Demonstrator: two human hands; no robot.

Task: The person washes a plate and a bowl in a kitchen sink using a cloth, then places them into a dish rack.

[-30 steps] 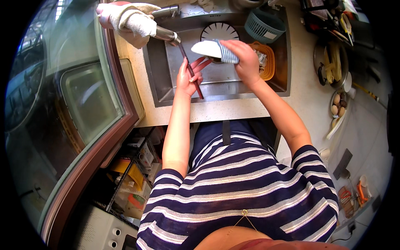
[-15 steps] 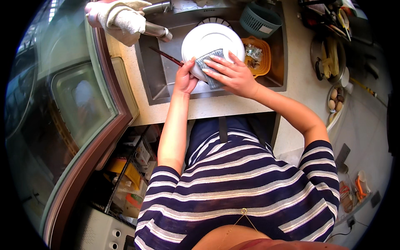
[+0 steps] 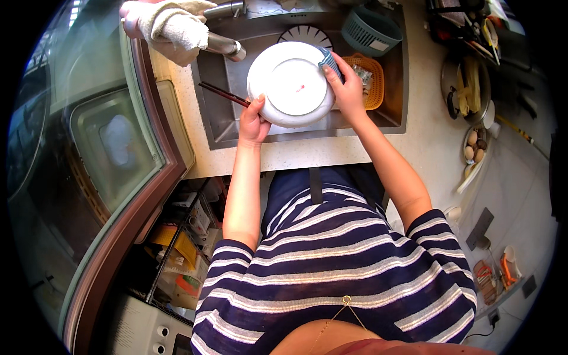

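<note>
One plate (image 3: 290,83), near the sink's (image 3: 387,120) front edge, I see between left hand (image 3: 254,123), gripping chopsticks (image 3: 223,93) too, and right hand (image 3: 348,92), pinching cloth (image 3: 329,61) rimside.

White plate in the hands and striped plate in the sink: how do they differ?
The held plate shows its ringed underside; the striped plate shows dark radiating lines. The held plate is between left hand and right hand; the striped plate lies beyond, partly hidden by it. Both are white and look round.
</note>
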